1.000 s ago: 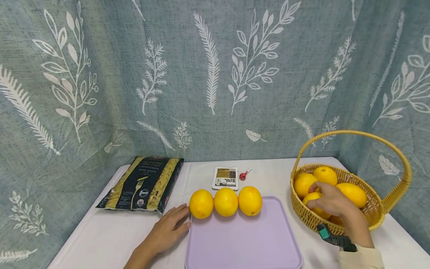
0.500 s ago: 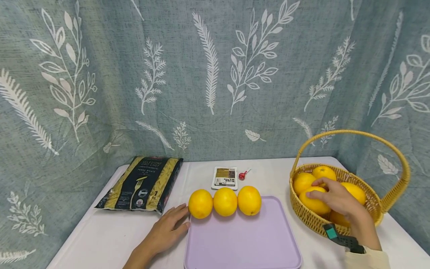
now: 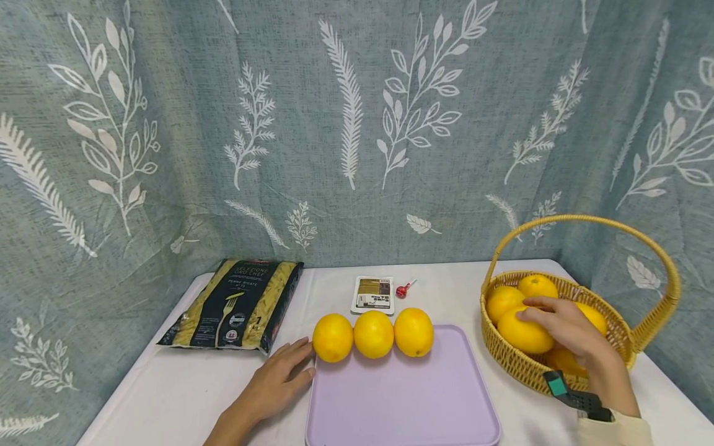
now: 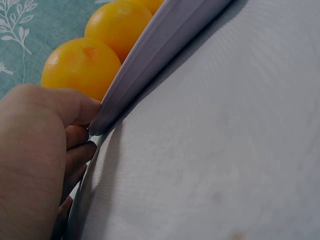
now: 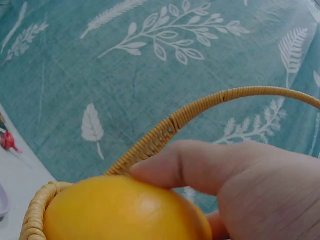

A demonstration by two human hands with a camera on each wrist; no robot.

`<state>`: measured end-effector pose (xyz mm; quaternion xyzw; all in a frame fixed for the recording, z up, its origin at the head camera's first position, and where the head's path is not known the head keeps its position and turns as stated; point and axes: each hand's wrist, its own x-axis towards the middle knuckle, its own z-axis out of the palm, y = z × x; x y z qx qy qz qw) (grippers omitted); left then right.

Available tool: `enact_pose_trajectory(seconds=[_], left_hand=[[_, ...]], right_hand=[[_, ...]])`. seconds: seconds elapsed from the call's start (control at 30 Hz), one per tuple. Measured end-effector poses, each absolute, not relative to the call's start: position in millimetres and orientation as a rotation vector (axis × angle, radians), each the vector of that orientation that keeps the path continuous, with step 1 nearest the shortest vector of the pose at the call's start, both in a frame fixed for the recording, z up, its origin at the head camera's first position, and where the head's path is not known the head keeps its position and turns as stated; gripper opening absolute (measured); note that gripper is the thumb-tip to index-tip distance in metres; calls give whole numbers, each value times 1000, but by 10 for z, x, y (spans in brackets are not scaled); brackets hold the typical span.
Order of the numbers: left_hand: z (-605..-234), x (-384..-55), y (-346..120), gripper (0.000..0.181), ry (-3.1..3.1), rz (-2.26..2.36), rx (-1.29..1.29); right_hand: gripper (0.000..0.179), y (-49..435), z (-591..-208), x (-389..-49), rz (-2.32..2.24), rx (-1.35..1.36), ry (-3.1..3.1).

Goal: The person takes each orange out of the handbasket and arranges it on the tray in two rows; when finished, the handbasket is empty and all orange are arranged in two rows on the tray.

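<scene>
My left hand (image 3: 281,379) rests on the table at the left edge of the lilac tray (image 3: 401,402), fingers loosely extended. In the left wrist view its thumb (image 4: 82,106) touches the tray rim (image 4: 135,67), just below the nearest orange (image 4: 80,67). Three oranges stand in a row along the tray's far side: left (image 3: 333,337), middle (image 3: 374,334) and right (image 3: 414,332). Inside the wicker basket (image 3: 504,356) my right hand (image 3: 571,331) grips an orange (image 3: 521,334), its thumb on top in the right wrist view; the hand hides part of its far side.
Several more oranges sit in the basket, among them one at the back (image 3: 538,286). The basket's tall handle (image 3: 586,218) arches over them. Behind the tray lie a flat white packet (image 3: 374,295) and a red lollipop (image 3: 403,291). A penne bag (image 3: 240,306) lies at left.
My right hand has shifted slightly right, and the orange in its grip has come up higher among the others and shows more fully. The left hand and the tray oranges stay put.
</scene>
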<state>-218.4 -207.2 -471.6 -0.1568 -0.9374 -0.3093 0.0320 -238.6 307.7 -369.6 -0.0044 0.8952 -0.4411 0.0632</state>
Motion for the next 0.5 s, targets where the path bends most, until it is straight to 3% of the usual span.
enact_pose_trajectory(seconds=[0.5], left_hand=[[-4729,-2194,-2076,52,-2889,-956,-476]], right_hand=[[62,3103,-3716,-2342,-1577,10,2444]])
